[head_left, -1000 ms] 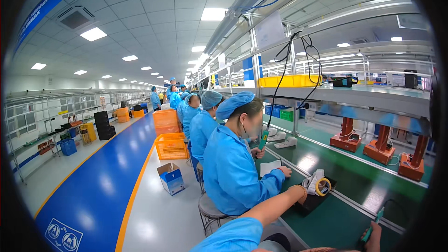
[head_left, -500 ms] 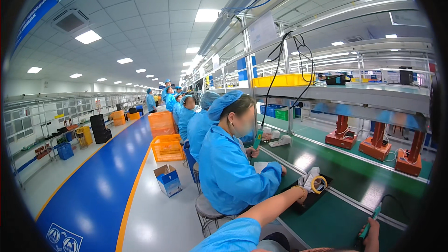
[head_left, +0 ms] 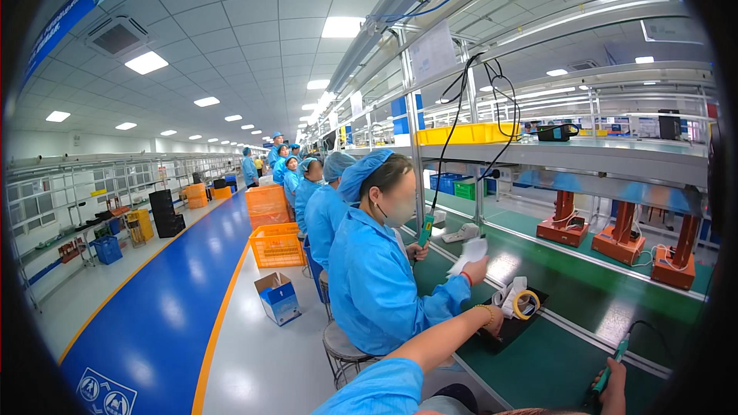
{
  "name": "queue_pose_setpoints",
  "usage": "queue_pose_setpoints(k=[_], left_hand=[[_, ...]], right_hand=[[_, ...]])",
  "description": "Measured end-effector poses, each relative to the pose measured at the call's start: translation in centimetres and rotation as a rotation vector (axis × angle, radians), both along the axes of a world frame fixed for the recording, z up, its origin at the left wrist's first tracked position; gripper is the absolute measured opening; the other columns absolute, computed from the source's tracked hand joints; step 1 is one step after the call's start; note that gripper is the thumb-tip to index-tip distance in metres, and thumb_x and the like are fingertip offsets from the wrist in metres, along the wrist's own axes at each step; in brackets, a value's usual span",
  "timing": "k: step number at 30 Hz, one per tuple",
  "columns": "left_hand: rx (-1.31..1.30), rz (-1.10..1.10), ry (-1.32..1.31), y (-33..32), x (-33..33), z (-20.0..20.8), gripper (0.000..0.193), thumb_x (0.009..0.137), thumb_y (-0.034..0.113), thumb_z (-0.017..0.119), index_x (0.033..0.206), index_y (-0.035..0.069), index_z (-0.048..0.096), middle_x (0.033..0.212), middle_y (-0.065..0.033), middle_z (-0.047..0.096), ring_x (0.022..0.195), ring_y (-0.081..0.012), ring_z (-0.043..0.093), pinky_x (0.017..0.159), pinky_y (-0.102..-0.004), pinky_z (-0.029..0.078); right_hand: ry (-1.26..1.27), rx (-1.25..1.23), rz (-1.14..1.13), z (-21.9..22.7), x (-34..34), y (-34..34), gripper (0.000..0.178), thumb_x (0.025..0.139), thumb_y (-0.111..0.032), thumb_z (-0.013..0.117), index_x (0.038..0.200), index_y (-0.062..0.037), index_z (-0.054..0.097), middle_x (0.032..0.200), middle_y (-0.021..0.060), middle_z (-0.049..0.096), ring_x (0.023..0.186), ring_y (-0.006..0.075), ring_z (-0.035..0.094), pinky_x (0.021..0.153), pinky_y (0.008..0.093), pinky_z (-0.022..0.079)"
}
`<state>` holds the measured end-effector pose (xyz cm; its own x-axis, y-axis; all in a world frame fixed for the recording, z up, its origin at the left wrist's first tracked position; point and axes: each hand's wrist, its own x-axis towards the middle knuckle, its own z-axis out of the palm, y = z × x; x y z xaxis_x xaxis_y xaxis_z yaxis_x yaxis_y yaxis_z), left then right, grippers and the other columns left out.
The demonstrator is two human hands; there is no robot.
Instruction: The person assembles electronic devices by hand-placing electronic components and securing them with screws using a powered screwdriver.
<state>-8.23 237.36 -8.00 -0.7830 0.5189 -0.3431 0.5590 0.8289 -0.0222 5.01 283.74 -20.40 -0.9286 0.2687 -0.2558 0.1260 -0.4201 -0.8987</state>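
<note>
My left arm reaches out over the bench, and my left hand (head_left: 493,324) rests at the black mat (head_left: 530,321); its fingers are too small and partly hidden to read. Beside it on that mat lie a yellow tape roll (head_left: 516,309) and white plastic parts (head_left: 503,292), blurry in outline. At the lower right my right hand (head_left: 613,389) is closed around a green electric screwdriver (head_left: 617,353) with a dark cable. Next to me a co-worker (head_left: 384,261) in a blue gown holds a similar green tool (head_left: 425,230) and a white piece (head_left: 470,256).
The green conveyor bench (head_left: 576,280) runs away past the co-worker. Orange-brown fixtures (head_left: 617,244) stand across it. A shelf above carries a yellow tray (head_left: 467,133); black cables (head_left: 460,100) hang down. On the floor at left are a small carton (head_left: 277,300) and an orange crate (head_left: 277,246).
My left hand has shifted slightly back toward the left, off the white parts. The co-worker's hand has lifted a white piece over the bench. My right hand has hardly moved.
</note>
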Motion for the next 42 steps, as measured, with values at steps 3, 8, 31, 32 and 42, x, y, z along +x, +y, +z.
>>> queue_pose_setpoints(k=[3, 8, 31, 32, 42], left_hand=[[0.136, 0.022, -0.033, -0.3, 0.0, 0.0, 0.016, 0.069, 0.018, 0.078, 0.084, 0.015, 0.077, 0.081, -0.0032, 0.073, 0.074, -0.0170, 0.069, 0.069, -0.0323, 0.053], [0.162, 0.000, 0.040, -0.1, 0.7, 0.6, 0.016, 0.069, 0.016, 0.078, 0.084, 0.014, 0.077, 0.081, -0.0037, 0.073, 0.075, -0.0172, 0.069, 0.069, -0.0321, 0.053], [0.230, -0.019, 0.191, 0.3, 4.0, 1.5, 0.008, 0.078, 0.018, 0.070, 0.082, 0.013, 0.074, 0.083, -0.0111, 0.070, 0.080, -0.0278, 0.067, 0.074, -0.0386, 0.051], [0.231, -0.015, 0.219, 0.1, 4.0, 1.4, 0.009, 0.079, 0.019, 0.070, 0.083, 0.012, 0.073, 0.082, -0.0109, 0.070, 0.079, -0.0276, 0.067, 0.074, -0.0384, 0.051], [0.217, 0.040, 0.224, 0.2, 4.8, 1.9, 0.007, 0.077, 0.014, 0.069, 0.081, 0.011, 0.073, 0.083, -0.0133, 0.070, 0.080, -0.0287, 0.067, 0.074, -0.0380, 0.052]], right_hand=[[-0.011, -0.005, -0.012, -0.6, -0.4, 0.5, 0.025, 0.088, -0.036, 0.058, 0.091, -0.0168, 0.042, 0.063, 0.0041, 0.046, 0.044, 0.0193, 0.047, 0.040, 0.0366, 0.041], [-0.017, -0.010, -0.039, -0.7, -0.4, 0.5, 0.024, 0.088, -0.035, 0.058, 0.091, -0.0168, 0.042, 0.062, 0.0041, 0.046, 0.044, 0.0194, 0.047, 0.040, 0.0366, 0.041], [0.000, 0.010, 0.036, 7.2, 5.0, -3.3, 0.028, 0.089, -0.023, 0.063, 0.101, -0.0075, 0.043, 0.076, 0.0089, 0.053, 0.057, 0.0209, 0.056, 0.049, 0.0391, 0.050], [-0.003, 0.012, 0.045, 7.3, 5.0, -3.3, 0.030, 0.089, -0.023, 0.063, 0.103, -0.0070, 0.042, 0.077, 0.0093, 0.053, 0.058, 0.0209, 0.056, 0.048, 0.0392, 0.051], [-0.007, 0.021, 0.049, 7.5, 5.4, -3.4, 0.034, 0.088, -0.023, 0.064, 0.106, -0.0053, 0.041, 0.080, 0.0103, 0.052, 0.059, 0.0204, 0.056, 0.050, 0.0390, 0.052]])
